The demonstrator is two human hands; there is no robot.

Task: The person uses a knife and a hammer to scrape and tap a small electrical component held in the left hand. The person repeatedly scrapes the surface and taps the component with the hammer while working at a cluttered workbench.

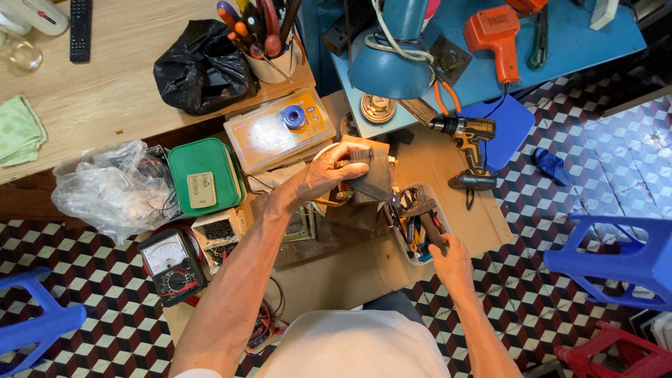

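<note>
Pliers with dark handles (420, 213) sit tight in our right hand (451, 262), biting the flat brown metal block (371, 175) our left hand (329, 175) grips, work unfinished.

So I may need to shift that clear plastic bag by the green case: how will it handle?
The clear plastic bag looks crumpled and thin, so it would probably be floppy and sag when lifted. It appears loosely filled, so likely light, though contents could shift. Pushed, it would probably crumple against the green case rather than slide.
</note>
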